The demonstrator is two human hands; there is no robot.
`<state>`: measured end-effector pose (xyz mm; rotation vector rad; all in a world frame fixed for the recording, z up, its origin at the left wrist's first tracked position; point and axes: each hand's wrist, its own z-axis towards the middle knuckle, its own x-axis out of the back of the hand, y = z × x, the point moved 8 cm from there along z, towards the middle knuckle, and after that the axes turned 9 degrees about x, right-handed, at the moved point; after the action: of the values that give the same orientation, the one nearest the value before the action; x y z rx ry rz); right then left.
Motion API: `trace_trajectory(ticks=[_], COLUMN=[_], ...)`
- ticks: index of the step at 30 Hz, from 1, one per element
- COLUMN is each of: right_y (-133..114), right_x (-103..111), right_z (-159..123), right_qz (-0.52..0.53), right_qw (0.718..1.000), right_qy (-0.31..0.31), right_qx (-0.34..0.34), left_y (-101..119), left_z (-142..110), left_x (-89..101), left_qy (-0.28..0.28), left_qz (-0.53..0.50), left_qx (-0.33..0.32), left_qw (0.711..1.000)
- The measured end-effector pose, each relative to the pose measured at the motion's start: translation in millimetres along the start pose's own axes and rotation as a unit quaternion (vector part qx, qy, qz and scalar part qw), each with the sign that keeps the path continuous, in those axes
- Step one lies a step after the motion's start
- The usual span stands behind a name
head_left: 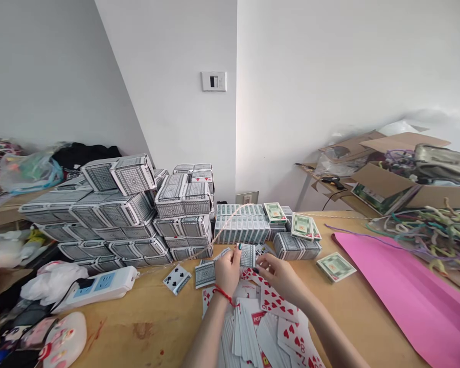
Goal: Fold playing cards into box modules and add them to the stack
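My left hand (pixel 227 271), with a red cord bracelet at the wrist, grips a small stack of playing cards (pixel 247 254) upright, patterned backs facing me. At the right edge of that stack, the bent fingers of my right hand (pixel 279 277) pinch at the cards; their exact contact is partly hidden. Below both hands spreads a loose pile of playing cards (pixel 245 327), some showing red hearts, others seen edge-on. Left of my left hand lie a face-down card group (pixel 204 274) and a spade card (pixel 177 279).
Tall stacks of bundled cards (pixel 115 214) stand at the back left. Boxed decks (pixel 239 225) line the back middle, and a green deck (pixel 336 267) lies to the right. Pink paper (pixel 406 291), tangled yarn (pixel 429 230) and a power strip (pixel 99 287) flank the work area.
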<state>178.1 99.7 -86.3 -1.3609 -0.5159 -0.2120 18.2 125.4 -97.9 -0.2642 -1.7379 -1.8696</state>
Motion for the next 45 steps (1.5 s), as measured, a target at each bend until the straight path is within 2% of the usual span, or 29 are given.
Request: trace_trajectory(ticks=[4, 7, 11, 14, 16, 18, 21, 25, 30, 33, 37, 40, 43, 45], right_y=[9.2, 17.8, 26.0, 27.3, 25.1, 20.8, 12.2, -3.4, -6.7, -3.4, 7.8, 20.1, 26.8, 25.2], right_x=[17.5, 19.5, 14.0, 10.7, 12.0, 16.3, 24.7, 36.2, 31.1, 33.9, 33.1, 22.3, 12.6, 11.2], right_z=[-15.7, -22.7, -21.8, -18.8, -16.5, -14.2, -10.7, -5.6, -1.8, 0.2, 0.8, 0.2, -0.1, 0.4], right_qz=[-0.165, -0.241, -0.273, -0.266, -0.257, -0.246, -0.235, -0.26, -0.205, -0.19, -0.226, -0.299, -0.364, -0.39], right_qw=[0.981, 0.962, 0.952, 0.954, 0.957, 0.961, 0.966, 0.965, 0.978, 0.981, 0.973, 0.953, 0.928, 0.917], right_qy=[-0.085, -0.11, -0.111, -0.115, -0.115, -0.111, -0.101, -0.035, -0.005, 0.026, 0.04, -0.002, -0.05, -0.059], right_qx=[-0.055, -0.069, -0.083, -0.08, -0.07, -0.059, -0.043, -0.004, 0.021, 0.024, -0.007, -0.049, -0.069, -0.066], left_y=[-4.7, -8.0, -13.1, -15.2, -12.5, -5.2, 9.0, 23.3, 32.8, 28.9, 14.4, 5.6, 3.5, 3.9], left_z=[2.5, 3.0, 5.0, 6.2, 5.8, 4.2, -1.6, -12.3, -22.6, -18.7, -6.2, -1.1, -1.1, -2.0], left_x=[-9.1, -11.0, -3.0, 7.4, 11.0, 9.5, 0.7, -10.8, -20.6, -18.3, -7.0, -1.5, -1.0, -1.1], left_qy=[-0.042, -0.048, -0.014, 0.027, 0.033, 0.011, -0.052, -0.129, -0.201, -0.185, -0.111, -0.07, -0.063, -0.065], left_qz=[-0.021, -0.029, -0.025, -0.018, -0.017, -0.018, -0.02, -0.027, -0.067, -0.101, -0.146, -0.168, -0.18, -0.184], left_qx=[0.008, 0.017, 0.038, 0.056, 0.054, 0.032, -0.018, -0.061, -0.08, -0.06, -0.015, 0.01, 0.016, 0.015], left_qw=[0.999, 0.998, 0.999, 0.998, 0.998, 0.999, 0.998, 0.989, 0.974, 0.976, 0.983, 0.983, 0.981, 0.981])
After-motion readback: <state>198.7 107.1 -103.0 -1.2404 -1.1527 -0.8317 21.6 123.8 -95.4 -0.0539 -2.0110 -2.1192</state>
